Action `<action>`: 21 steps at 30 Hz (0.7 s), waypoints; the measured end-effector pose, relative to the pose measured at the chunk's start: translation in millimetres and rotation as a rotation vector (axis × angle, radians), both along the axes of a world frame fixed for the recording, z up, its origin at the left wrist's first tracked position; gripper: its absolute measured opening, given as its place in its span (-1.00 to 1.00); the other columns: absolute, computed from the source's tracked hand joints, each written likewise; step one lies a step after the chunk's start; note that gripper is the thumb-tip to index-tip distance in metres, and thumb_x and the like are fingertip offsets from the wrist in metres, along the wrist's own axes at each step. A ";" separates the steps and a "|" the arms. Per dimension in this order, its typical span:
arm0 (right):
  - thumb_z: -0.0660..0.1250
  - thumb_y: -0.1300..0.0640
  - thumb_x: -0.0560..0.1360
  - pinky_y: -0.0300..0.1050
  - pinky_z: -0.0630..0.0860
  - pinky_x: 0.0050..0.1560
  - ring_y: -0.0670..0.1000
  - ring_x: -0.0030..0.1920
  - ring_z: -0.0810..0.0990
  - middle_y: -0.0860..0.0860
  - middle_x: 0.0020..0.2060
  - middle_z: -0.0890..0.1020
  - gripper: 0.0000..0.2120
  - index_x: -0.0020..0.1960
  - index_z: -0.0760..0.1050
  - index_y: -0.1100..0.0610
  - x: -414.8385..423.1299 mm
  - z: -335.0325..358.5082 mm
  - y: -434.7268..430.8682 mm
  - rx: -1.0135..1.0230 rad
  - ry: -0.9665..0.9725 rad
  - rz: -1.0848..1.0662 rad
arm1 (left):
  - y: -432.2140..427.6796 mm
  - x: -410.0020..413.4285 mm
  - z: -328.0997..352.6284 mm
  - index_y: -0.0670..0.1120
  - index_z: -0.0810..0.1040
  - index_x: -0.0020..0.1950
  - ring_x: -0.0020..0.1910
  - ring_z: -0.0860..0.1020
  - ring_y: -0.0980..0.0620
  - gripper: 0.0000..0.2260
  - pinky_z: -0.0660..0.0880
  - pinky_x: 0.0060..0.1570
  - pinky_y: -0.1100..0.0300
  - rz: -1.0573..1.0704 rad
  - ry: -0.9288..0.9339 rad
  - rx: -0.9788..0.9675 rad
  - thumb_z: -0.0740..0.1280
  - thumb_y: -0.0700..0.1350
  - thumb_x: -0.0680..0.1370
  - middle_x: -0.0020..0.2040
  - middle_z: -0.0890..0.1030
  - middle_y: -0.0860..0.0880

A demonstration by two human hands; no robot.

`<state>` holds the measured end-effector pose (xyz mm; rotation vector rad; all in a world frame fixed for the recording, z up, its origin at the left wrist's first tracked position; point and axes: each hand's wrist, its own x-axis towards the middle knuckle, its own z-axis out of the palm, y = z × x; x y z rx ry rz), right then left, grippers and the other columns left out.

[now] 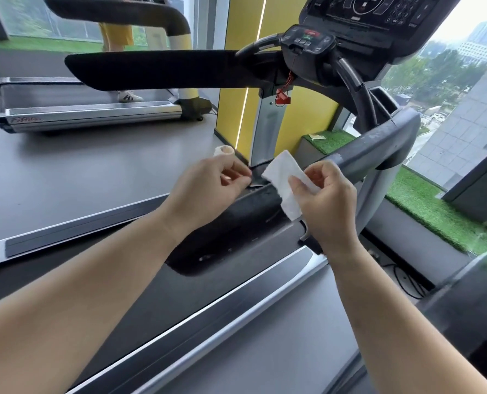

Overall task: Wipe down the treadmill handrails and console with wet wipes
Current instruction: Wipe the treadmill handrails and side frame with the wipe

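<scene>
Right hand [324, 200] pinches a white wet wipe [285, 180] between thumb and fingers, just above the near handrail [236, 220], wipe hanging down against the rail's dark padded part. Left hand [208, 186] hovers just beside the wipe, fingers curled in, nothing visible in them, one finger wrapped in a bandage [223, 151]. Console [378, 12] at top, well apart from both hands. Red safety clip [282, 98] dangles below it

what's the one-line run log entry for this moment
right hand pinches wet wipe | left hand curled, off wipe | wipe over near handrail | console untouched
</scene>
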<state>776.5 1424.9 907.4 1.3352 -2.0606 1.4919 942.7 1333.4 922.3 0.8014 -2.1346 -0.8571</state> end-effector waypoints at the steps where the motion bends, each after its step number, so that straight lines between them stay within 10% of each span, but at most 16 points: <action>1: 0.45 0.25 0.36 -0.44 0.28 -0.23 -0.13 -0.28 0.38 -0.04 -0.30 0.47 -0.84 -0.26 0.46 0.20 1.3 -5.3 -2.8 -0.013 0.151 -0.016 | 1.9 7.6 -4.1 0.03 0.63 -0.08 -0.24 0.52 0.23 -0.96 0.36 -0.24 0.52 0.022 -0.055 -0.044 0.37 -0.08 0.53 -0.23 0.59 0.16; 9: 0.22 -0.02 0.31 0.00 0.34 0.15 0.10 0.21 0.42 0.00 0.28 0.52 -0.89 -0.31 0.37 0.00 34.2 -49.5 -12.1 0.391 0.332 0.406 | 22.5 41.1 -50.0 -0.04 0.67 -0.10 -0.14 0.56 -0.04 -0.76 0.38 -0.06 0.23 0.052 -0.162 -0.360 0.22 -0.01 0.49 -0.14 0.65 0.05; 14: 0.34 -0.10 0.40 -0.03 0.37 0.12 0.02 0.14 0.39 0.00 0.11 0.62 -0.72 -0.23 0.57 0.13 27.7 -54.3 -11.9 0.312 0.406 0.491 | 28.8 54.5 -73.5 -0.11 0.68 -0.06 -0.04 0.53 -0.05 -0.78 0.42 0.04 0.17 0.064 -0.083 -0.501 0.24 -0.10 0.50 -0.07 0.63 -0.03; 21: 0.45 0.29 0.39 -0.34 0.41 -0.04 0.00 -0.16 0.52 0.10 -0.20 0.59 -0.87 -0.07 0.59 0.28 41.4 -57.6 -11.6 0.036 0.253 0.363 | 35.5 62.3 -94.7 -0.11 0.69 -0.03 -0.02 0.53 -0.09 -0.79 0.47 -0.01 0.02 0.120 -0.087 -0.589 0.25 -0.15 0.50 -0.03 0.62 -0.04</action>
